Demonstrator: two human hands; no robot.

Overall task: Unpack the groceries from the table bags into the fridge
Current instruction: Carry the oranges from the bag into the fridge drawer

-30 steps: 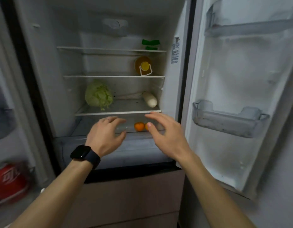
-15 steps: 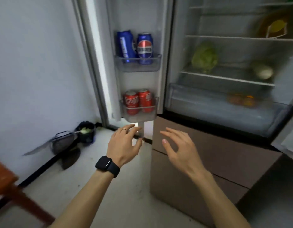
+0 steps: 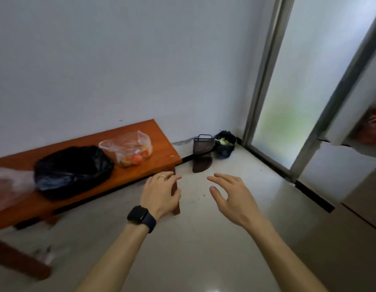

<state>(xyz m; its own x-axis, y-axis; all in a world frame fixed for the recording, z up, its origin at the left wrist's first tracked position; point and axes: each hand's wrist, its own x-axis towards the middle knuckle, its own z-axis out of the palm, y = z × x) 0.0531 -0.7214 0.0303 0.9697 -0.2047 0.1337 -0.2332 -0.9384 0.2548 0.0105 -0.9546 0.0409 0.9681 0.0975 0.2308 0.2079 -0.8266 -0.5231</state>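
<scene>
I see both hands out in front, over bare floor (image 3: 204,239), w/ nothing in either. Left hand (image 3: 161,194) is spread loosely, fingers slightly curled, palm down, ring on one finger, black watch (image 3: 141,218) on the wrist. It sits in front of the near right corner of the table (image 3: 161,144), overlapping the table leg in my view; can't tell if it touches. Right hand (image 3: 231,199) is just right of the left one, also wide, fingers relaxed, thumb apart from the rest, clear of the table.

Table is low, red-brown wood, against the wall (image 3: 119,60). On it, nearest its right end: clear bag (image 3: 130,150) w/ red-orange round items inside, prob. tomatoes, blurry. Touching that bag on its left: black bag (image 3: 73,167), bunched, contents hidden. At the table's far left edge a 3rd pale bag (image 3: 10,184), cut off & smeared, something reddish in it.

Right of the table, in the room corner on the floor: dark basket (image 3: 204,144), a dark flat piece (image 3: 201,164) lying in front of it, and a small black bin (image 3: 225,144) w/ green scraps on top. Further right of the table a frosted glass door (image 3: 298,91), then the fridge door edge (image 3: 351,102) w/ a red can (image 3: 372,129) in its shelf, blurred.
</scene>
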